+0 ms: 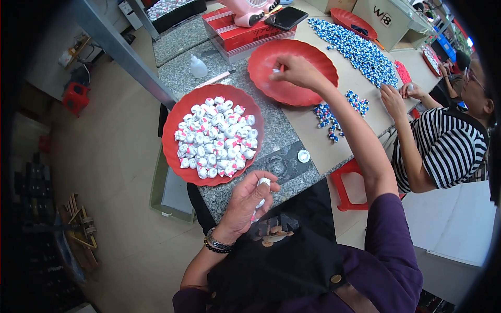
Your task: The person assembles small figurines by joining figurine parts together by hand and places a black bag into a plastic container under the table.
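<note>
My left hand is closed around a few small white figurine pieces, some with pink bits, close to the table's front edge. Many more white pieces with pink parts fill a scalloped red plate just beyond that hand. Over a second red plate, farther back and to the right, reaches my right hand. Its fingertips are pinched together with a small whitish piece showing at them, partly hidden and blurred.
A white squeeze bottle and a pen-like tool lie behind the full plate. Farther back is a red box with a phone on top. Blue-and-white pieces cover the right side, where a co-worker in stripes sits.
</note>
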### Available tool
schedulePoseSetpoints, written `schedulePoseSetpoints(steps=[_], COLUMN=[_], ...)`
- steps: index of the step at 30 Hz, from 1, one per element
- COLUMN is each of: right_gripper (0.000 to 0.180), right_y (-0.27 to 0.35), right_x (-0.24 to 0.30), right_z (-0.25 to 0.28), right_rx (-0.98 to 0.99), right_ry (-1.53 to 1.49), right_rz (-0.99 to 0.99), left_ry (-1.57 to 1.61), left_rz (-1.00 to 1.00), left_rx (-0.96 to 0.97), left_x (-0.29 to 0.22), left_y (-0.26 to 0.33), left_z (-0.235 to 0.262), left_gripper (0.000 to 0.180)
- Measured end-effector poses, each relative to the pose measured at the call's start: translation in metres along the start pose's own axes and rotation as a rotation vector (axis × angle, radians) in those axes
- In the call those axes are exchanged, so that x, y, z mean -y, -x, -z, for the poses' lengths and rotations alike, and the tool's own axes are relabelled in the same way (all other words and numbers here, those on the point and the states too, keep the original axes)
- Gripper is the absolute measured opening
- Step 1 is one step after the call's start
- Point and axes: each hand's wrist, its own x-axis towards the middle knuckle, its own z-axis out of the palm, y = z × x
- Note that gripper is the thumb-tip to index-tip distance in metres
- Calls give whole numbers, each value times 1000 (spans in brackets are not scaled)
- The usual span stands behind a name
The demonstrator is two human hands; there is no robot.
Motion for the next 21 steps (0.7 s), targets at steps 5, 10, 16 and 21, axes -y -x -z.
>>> schedulePoseSetpoints(steps=[5, 10, 16, 21], right_gripper=[39, 33, 33, 29], right_y=[86, 119, 126, 76], right_x=[14, 21, 19, -3], right_z=[11, -15, -18, 0], right_rx=[106, 170, 43, -123], right_ry=[53, 310, 107, -90], right_rz=[193, 120, 215, 251], left_ry=[19, 9, 14, 124], left_rz=[4, 10, -27, -24], left_rx=[34, 17, -7, -18], left_x=[4, 7, 8, 11], left_y=[-1, 1, 5, 6], left_z=[-3, -8, -11, -12], left_gripper=[34, 34, 38, 42])
